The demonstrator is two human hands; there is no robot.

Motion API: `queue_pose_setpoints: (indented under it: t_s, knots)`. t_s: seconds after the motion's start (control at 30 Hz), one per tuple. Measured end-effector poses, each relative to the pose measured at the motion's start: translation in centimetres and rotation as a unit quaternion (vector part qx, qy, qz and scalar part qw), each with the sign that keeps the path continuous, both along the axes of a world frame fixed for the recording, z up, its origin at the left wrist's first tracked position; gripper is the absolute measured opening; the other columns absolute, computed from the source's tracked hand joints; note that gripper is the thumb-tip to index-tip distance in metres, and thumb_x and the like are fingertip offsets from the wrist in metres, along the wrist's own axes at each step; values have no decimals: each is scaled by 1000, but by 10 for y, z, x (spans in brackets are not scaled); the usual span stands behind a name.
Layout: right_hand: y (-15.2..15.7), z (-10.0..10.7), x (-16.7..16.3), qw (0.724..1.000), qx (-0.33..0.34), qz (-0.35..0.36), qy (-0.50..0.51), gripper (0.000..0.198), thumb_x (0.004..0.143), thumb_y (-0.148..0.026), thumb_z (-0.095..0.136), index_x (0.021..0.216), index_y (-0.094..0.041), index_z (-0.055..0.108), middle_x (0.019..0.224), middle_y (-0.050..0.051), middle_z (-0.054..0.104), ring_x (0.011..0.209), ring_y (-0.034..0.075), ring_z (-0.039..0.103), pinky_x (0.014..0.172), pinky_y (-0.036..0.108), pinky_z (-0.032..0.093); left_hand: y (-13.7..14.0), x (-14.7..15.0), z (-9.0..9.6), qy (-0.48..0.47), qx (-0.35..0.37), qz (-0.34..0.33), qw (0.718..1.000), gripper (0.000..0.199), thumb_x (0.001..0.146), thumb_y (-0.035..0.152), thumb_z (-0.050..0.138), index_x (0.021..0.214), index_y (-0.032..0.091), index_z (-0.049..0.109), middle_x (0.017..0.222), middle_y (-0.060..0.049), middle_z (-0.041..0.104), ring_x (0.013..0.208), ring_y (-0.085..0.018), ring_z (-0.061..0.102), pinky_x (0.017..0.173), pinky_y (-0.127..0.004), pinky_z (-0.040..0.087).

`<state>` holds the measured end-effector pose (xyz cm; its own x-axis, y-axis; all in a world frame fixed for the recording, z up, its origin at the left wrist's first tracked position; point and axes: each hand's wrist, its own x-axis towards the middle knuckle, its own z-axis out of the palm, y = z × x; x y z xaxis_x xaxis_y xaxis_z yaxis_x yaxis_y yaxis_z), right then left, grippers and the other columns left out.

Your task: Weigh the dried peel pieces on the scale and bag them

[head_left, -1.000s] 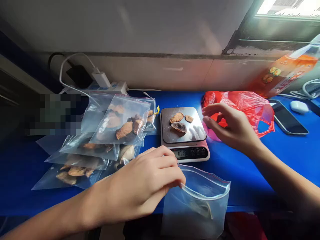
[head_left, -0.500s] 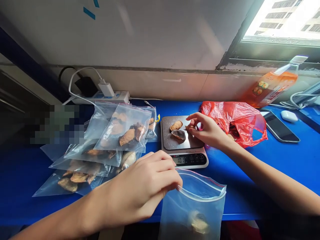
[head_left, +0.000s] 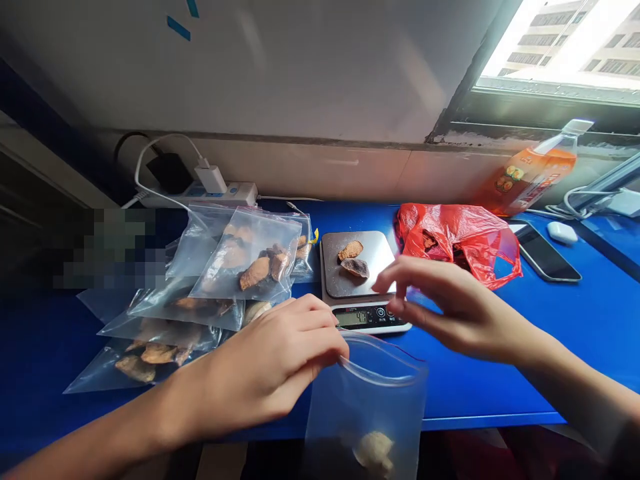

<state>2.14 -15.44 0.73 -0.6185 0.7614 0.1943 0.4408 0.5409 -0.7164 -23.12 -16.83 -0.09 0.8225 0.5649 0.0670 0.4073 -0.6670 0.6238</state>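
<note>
My left hand [head_left: 295, 360] pinches the rim of a clear zip bag [head_left: 363, 407], holding it mouth-up at the table's front edge. A pale dried piece [head_left: 375, 450] lies low inside that bag. My right hand [head_left: 445, 303] hovers over the scale's front right corner, thumb and fingers apart, with nothing visible between them. Two dried brown slices, one tan [head_left: 351, 250] and one dark [head_left: 355, 268], rest on the steel plate of the digital scale [head_left: 330, 283]. Its display [head_left: 353, 318] is partly legible and starts with a 4.
Several filled zip bags [head_left: 250, 260] are piled on the left. A red plastic bag [head_left: 460, 233] sits behind my right hand, near a phone [head_left: 550, 252], an earbud case [head_left: 562, 233] and an orange drink bottle [head_left: 525, 173]. A power strip [head_left: 240, 193] stands against the wall.
My right hand has lifted away from the plate and come nearer; the piece it was pinching there is off the scale. The displayed reading has dropped from 10.1. The left hand still grips the bag.
</note>
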Motion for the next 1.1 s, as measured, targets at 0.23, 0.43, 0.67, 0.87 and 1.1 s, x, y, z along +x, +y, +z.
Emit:
queue_pose_setpoints:
  t_s: [0.23,0.43,0.67,0.87,1.1]
  knots:
    - [37,-62,-14,963,218,-112,-111,12,90,-25,55,91,-16,64,94,12,65,88,23,58,78,40,50,-2,-3,4,-19,7,21,1000,20,92,8,46,91,20,63,94,-2,63,96,-17,53,84,-27,43]
    - [21,-30,-4,992,83,-92,-4,17,89,-31,57,88,-17,66,85,7,67,74,15,59,62,27,47,1,-3,6,-9,5,38,999,18,90,8,50,91,19,64,93,-2,64,92,-16,56,84,-27,44]
    - [6,14,5,989,-137,40,-28,30,89,-43,57,102,-21,73,73,2,68,62,14,61,52,25,46,6,2,5,-11,13,57,998,16,92,14,49,93,18,65,92,-2,66,87,-14,59,78,-26,46]
    - [57,-27,1,977,160,-122,-69,27,86,-30,58,109,-18,68,95,9,67,83,19,61,76,35,50,8,-1,6,-6,28,89,996,16,89,14,49,90,18,65,90,-1,67,85,-14,60,78,-25,47]
    - [88,-56,-18,982,165,-16,-89,12,83,-19,58,89,-19,68,84,5,65,82,17,58,81,37,47,11,-12,12,-8,56,170,984,13,87,20,54,89,21,67,88,0,69,81,-15,62,78,-27,49]
